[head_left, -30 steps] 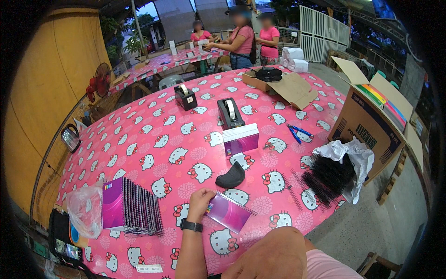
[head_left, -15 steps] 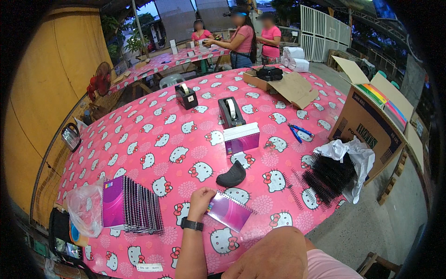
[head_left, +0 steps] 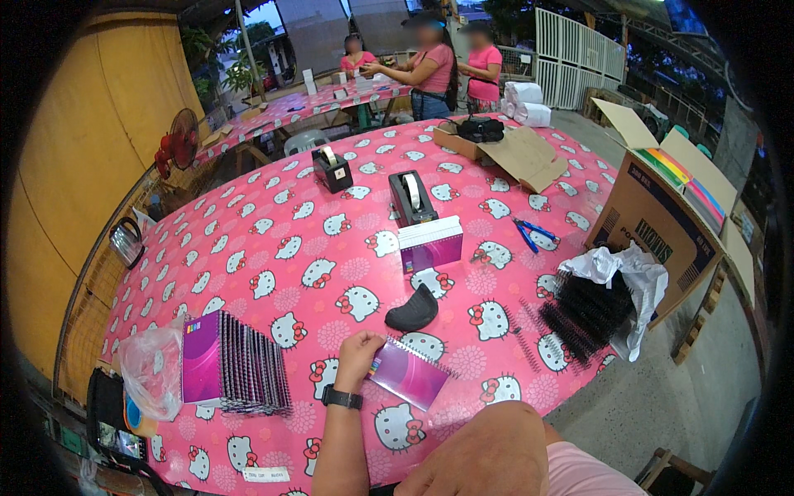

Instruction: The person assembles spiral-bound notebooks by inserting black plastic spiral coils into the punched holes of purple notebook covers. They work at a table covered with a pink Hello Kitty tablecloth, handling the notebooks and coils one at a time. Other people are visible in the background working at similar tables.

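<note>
My left hand (head_left: pixel 360 357), with a black watch on the wrist, is closed on the upper left corner of a purple spiral notebook (head_left: pixel 411 374). The notebook lies at a slant near the table's front edge, and a black coil runs along its upper edge, sticking out past the right corner. My right arm (head_left: pixel 484 455) is bent close at the bottom, with a pink sleeve beside it; its hand is out of view. Just beyond the notebook sits a curved black pad (head_left: pixel 412 310). To the left stands a row of bound purple notebooks (head_left: pixel 248 364).
Farther off are purple booklets (head_left: pixel 432 252), two tape dispensers (head_left: pixel 411 198) and blue-handled pliers (head_left: pixel 533 235). Black coils (head_left: pixel 583 318) lie in white wrapping at right, by a large carton (head_left: pixel 649 227). A plastic bag (head_left: pixel 153 372) rests at left. Three people stand around the far table.
My left hand and the notebook stay almost in place. At the far table, the people's arms have shifted slightly.
</note>
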Demonstrator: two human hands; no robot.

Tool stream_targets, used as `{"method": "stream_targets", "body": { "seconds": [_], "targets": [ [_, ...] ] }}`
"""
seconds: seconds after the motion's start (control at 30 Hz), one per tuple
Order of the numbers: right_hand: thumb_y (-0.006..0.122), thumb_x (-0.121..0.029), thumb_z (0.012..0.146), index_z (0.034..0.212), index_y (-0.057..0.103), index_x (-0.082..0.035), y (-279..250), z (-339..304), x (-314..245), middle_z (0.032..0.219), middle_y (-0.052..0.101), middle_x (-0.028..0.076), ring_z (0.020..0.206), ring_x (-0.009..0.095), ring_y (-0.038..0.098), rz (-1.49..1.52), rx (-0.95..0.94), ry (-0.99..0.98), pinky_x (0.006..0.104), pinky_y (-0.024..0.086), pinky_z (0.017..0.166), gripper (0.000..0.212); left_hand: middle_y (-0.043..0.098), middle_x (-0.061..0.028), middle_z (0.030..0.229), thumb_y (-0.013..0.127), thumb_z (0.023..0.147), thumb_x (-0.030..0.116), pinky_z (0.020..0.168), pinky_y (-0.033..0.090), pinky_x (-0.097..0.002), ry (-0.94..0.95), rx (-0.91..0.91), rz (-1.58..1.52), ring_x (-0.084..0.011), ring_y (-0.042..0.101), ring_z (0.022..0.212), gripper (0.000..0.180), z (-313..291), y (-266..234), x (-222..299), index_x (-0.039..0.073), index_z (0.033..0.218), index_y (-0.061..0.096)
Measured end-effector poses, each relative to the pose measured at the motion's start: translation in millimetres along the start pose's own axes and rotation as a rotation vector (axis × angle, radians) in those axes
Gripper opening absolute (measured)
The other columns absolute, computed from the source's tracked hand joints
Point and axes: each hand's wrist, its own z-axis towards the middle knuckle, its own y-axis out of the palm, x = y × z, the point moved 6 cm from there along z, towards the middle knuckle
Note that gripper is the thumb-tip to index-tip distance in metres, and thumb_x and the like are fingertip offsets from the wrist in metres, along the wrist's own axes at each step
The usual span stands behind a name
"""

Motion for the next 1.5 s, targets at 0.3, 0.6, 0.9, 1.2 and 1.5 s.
{"method": "stream_targets", "body": {
  "seconds": [0.3,0.6,0.9,1.2,1.5],
  "targets": [
    [0.051,-0.028,0.092,0.121,0.054,-0.023,-3,6,0,0.064,0.041,0.005,0.054,0.022,0.043,0.051,0.029,-0.004,0.0337,0.031,0.051,0.029,0.06,-0.0003,0.068,0.063,0.079,0.014,0.055,0.04,-0.0205,-0.006,0.006,0.017,-0.0059,0.052,0.06,0.015,0,0,0,-0.001,0.08,0.063],
    [0.051,-0.026,0.092,0.119,0.056,-0.021,-5,11,1,0.063,0.04,0.005,0.052,0.022,0.042,0.118,0.034,-0.022,0.0343,0.03,0.049,0.028,0.06,-0.0008,0.069,0.063,0.079,0.014,0.055,0.041,-0.0209,-0.011,0.016,0.039,-0.0064,0.052,0.061,0.015,-2,0,4,-0.001,0.081,0.064],
    [0.052,-0.027,0.092,0.119,0.056,-0.021,-9,17,0,0.063,0.04,0.005,0.053,0.022,0.042,0.111,-0.024,0.04,0.0342,0.03,0.05,0.028,0.06,-0.0015,0.07,0.063,0.079,0.013,0.056,0.041,-0.0211,-0.03,0.012,0.048,-0.0067,0.053,0.061,0.014,-1,1,4,-0.001,0.082,0.063],
    [0.054,-0.027,0.091,0.118,0.056,-0.021,-8,12,4,0.063,0.04,0.005,0.053,0.023,0.042,0.126,-0.016,0.024,0.0343,0.03,0.05,0.028,0.06,-0.001,0.069,0.063,0.079,0.013,0.055,0.04,-0.0206,-0.026,0.025,0.045,-0.0063,0.052,0.06,0.015,-3,-5,-2,-0.001,0.083,0.063],
    [0.055,-0.027,0.09,0.118,0.057,-0.021,-11,19,-2,0.063,0.04,0.005,0.053,0.023,0.042,0.103,-0.038,0.034,0.0344,0.029,0.05,0.028,0.06,-0.0006,0.069,0.062,0.079,0.012,0.055,0.04,-0.0204,-0.007,0.009,0.039,-0.006,0.052,0.061,0.013,-2,2,7,-0.001,0.081,0.064]
  ]
}}
